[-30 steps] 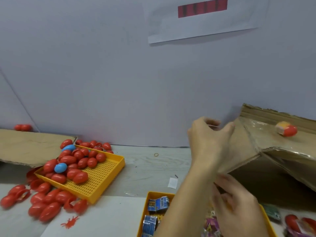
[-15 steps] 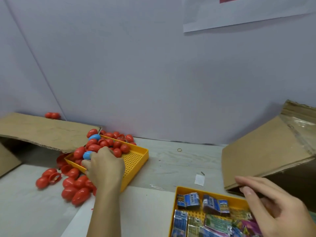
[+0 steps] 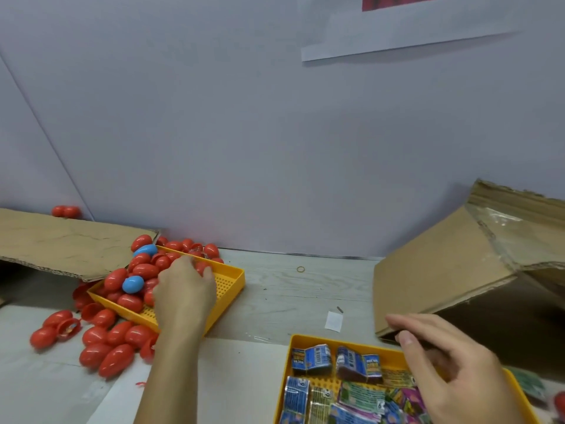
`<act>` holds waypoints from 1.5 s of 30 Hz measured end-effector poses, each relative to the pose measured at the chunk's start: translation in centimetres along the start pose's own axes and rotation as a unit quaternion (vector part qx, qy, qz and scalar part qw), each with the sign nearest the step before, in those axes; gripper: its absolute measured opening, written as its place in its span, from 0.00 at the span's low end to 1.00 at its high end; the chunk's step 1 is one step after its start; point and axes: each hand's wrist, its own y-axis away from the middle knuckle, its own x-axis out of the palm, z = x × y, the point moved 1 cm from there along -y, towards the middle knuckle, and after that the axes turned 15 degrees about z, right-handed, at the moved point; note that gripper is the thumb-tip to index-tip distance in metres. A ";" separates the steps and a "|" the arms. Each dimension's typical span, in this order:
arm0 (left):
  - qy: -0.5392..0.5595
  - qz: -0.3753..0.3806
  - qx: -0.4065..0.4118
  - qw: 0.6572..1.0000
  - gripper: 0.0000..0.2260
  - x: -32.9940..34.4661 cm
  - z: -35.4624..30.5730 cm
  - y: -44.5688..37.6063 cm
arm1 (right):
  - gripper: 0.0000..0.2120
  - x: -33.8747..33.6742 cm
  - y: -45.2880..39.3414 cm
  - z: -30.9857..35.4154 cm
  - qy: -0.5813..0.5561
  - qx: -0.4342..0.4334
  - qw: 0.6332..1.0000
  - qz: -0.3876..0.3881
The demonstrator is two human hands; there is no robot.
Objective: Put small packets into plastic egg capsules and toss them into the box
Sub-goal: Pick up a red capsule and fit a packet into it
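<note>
Red egg capsules (image 3: 143, 270) fill the yellow tray (image 3: 232, 281) under my left hand (image 3: 183, 296); fingers curl down among them, but I cannot tell whether they pinch one. Right hand (image 3: 452, 371) hovers loosely spread over the packets (image 3: 336, 384) in the near tray (image 3: 293, 341). Cardboard box (image 3: 443, 264) sits just beyond that hand.

I cannot see what the left hand (image 3: 183, 296) holds: its fingers curl down over the red capsules (image 3: 143, 272) in the far yellow tray (image 3: 227, 286), hiding the contact. The right hand (image 3: 452, 371) covers part of the packets (image 3: 312, 361), and its grip is unclear. The near tray (image 3: 292, 344) is cut off by the bottom edge. The cardboard box (image 3: 452, 264) runs off the right edge, its interior in shadow. The wall sheet (image 3: 397, 32) is cropped at the top.
</note>
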 end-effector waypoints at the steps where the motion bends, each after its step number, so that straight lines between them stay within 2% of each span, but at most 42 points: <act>1: 0.037 0.012 0.035 0.999 0.10 0.2 -1.0 0.3 | 0.15 0.0 0.0 0.0 0.004 -0.005 1.000 0.001; 3: 0.147 0.058 0.101 0.982 0.08 0.4 -3.4 1.5 | 0.15 0.1 0.1 0.2 0.014 -0.008 1.000 0.007; 5: 0.249 0.129 0.125 0.952 0.10 0.9 -6.3 3.2 | 0.16 0.1 0.1 0.3 0.024 -0.008 1.000 0.016; 7: 0.335 0.211 0.124 0.910 0.09 1.7 -8.6 4.9 | 0.15 0.0 0.0 0.3 0.036 -0.011 0.999 0.020; 10: 0.411 0.315 0.104 0.849 0.03 3.2 -10.6 8.0 | 0.14 -0.1 0.0 0.4 0.041 -0.011 0.999 0.019; 12: 0.454 0.348 0.105 0.814 0.06 4.3 -10.4 9.8 | 0.14 -0.2 0.1 0.5 0.037 -0.013 0.999 0.017; 14: 0.483 0.350 0.106 0.796 0.06 5.3 -9.5 11.5 | 0.15 -0.2 0.2 0.6 0.029 -0.016 0.999 0.011; 16: 0.474 0.331 0.124 0.806 0.03 6.3 -8.5 12.6 | 0.15 -0.1 0.3 0.6 0.026 -0.018 0.999 0.005; 18: 0.461 0.317 0.139 0.817 0.06 7.1 -7.5 12.8 | 0.17 0.0 0.4 0.5 0.028 -0.018 0.999 0.002; 20: 0.479 0.329 0.134 0.803 0.06 7.5 -7.2 12.8 | 0.17 0.1 0.4 0.5 0.024 -0.019 1.000 0.003; 26: 0.500 0.383 0.124 0.767 0.16 8.5 -7.5 12.5 | 0.18 0.2 0.4 0.4 0.007 -0.024 1.000 0.005; 33: 0.457 0.443 0.142 0.758 0.17 8.8 -7.3 12.7 | 0.15 0.1 0.3 0.3 -0.028 0.001 1.000 -0.011; 36: 0.413 0.466 0.168 0.764 0.15 8.5 -6.9 12.7 | 0.15 0.0 0.3 0.2 -0.047 0.026 0.999 0.000; 42: 0.392 0.430 0.187 0.792 0.14 8.3 -7.1 12.9 | 0.15 -0.1 0.2 0.2 -0.083 0.034 0.996 -0.008; 45: 0.385 0.423 0.179 0.800 0.15 8.2 -7.3 13.1 | 0.14 -0.1 0.3 0.4 -0.064 0.028 0.997 -0.013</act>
